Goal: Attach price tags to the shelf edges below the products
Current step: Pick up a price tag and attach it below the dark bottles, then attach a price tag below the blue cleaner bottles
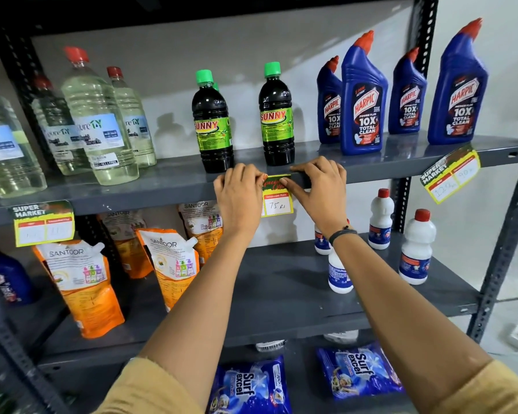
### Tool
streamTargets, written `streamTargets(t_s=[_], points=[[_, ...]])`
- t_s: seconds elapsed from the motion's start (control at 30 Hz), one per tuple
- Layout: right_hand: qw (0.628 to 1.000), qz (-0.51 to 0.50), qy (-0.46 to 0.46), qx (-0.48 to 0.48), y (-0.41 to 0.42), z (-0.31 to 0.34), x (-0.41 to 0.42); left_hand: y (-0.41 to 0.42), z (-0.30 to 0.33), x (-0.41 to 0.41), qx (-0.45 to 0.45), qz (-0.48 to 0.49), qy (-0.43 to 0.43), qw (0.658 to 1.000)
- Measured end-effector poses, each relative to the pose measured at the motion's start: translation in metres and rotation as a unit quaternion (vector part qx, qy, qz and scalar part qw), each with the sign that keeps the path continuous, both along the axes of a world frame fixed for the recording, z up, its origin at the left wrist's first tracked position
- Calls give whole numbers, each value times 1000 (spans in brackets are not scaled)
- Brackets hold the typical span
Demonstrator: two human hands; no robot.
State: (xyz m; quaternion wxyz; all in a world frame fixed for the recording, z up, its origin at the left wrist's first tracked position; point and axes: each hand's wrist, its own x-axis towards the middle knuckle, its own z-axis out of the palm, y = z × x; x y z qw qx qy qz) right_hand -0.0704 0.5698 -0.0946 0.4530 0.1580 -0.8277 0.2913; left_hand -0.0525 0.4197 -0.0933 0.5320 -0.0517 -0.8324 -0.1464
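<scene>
Two hands: both up at the shelf edge [168,194], working one price tag [277,196] under the SUNNY bottles [276,115].
Left hand [239,195]: fingertips curled onto the tag's top-left corner, pinning it vs the metal lip; grip pressing, not wrapped round anything.
Right hand [319,186]: index + thumb flat on the tag's top-right, grip pressing too, prob. smoothing the top strip so it sticks.
Tag position: hangs off the edge, top band on the lip, lower part w/ "75" handwritten dangling free below; sits just below the right-hand SUNNY bottle, so price reads under its product.
Why two hands: one per corner keeps it level while it bonds, I'd say.
Other tags: one at left [44,223] under the clear bleach bottles [97,121], one at right [450,176] under the Harpic bottles [363,94], the right one tilted.
Progress: top shelf looks nearly done; lower shelf edge [281,333] shows no tag yet.
Risk: weak press = crooked tag.
</scene>
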Motion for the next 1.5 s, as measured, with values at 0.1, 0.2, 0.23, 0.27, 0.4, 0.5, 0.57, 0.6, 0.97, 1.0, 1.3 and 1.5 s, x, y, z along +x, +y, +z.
streamTargets(t_s=[0.1, 0.2, 0.23, 0.27, 0.4, 0.5, 0.57, 0.6, 0.97, 1.0, 1.3, 1.5], points=[[1000, 19, -3, 8, 4, 1, 3, -1, 2, 4, -9, -6, -12, 1000], [996, 77, -19, 33, 16, 7, 9, -2, 8, 9, 4, -24, -41, 999], [994, 98, -25, 40, 21, 8, 11, -2, 11, 11, 19, -35, -51, 998], [993, 112, -26, 41, 26, 8, 13, -1, 15, 12, 38, -46, -59, 996], [995, 99, 22, -3, 56, 2, 24, 16, 17, 21, 73, -14, -46, 996], [995, 75, 53, -37, 90, -2, 27, 44, 5, 28, 72, 16, 19, 997], [996, 53, 64, -45, 116, -2, 27, 67, -4, 29, 74, 10, 49, 996], [996, 44, 64, -47, 131, -2, 27, 81, -9, 28, 77, 1, 54, 996], [998, -9, 40, -53, 295, 9, -17, 265, -42, -6, 144, -110, -22, 983], [999, -2, 20, -50, 302, 10, -24, 273, -44, -10, 156, -114, -36, 981], [998, 50, -3, -44, 310, 15, -54, 296, -40, -34, 226, -151, -100, 957], [999, 10, -8, -48, 308, 21, -61, 296, -35, -36, 222, -167, -117, 953]])
